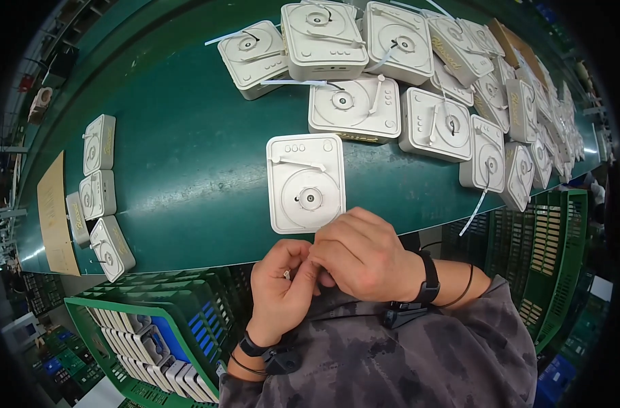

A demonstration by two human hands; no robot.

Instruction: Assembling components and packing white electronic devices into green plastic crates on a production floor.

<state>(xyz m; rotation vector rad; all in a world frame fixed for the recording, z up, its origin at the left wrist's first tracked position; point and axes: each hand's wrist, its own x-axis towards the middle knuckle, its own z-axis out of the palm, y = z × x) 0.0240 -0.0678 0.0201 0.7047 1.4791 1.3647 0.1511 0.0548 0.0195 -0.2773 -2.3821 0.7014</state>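
Observation:
My left hand (283, 285) and my right hand (366, 253) meet at the table's near edge, thumbs and fingers pinched together. A small pale bit (287, 274) shows at the left fingers; the rest of what they hold is hidden. Just beyond my hands a white box shaped like a mini record player (307, 153) lies face up, with a moulded tonearm and a round turntable. A short dark wire end sticks out near its hub. My right knuckles overlap its near right corner in the view; whether they touch it I cannot tell.
Many similar white boxes (354, 109) crowd the right and far side of the green table (181, 163), some trailing pale strips. Several more (98, 194) stand at left beside a cardboard piece (55, 217). Green crates (194, 340) stand below the near edge, the left one packed with pale parts.

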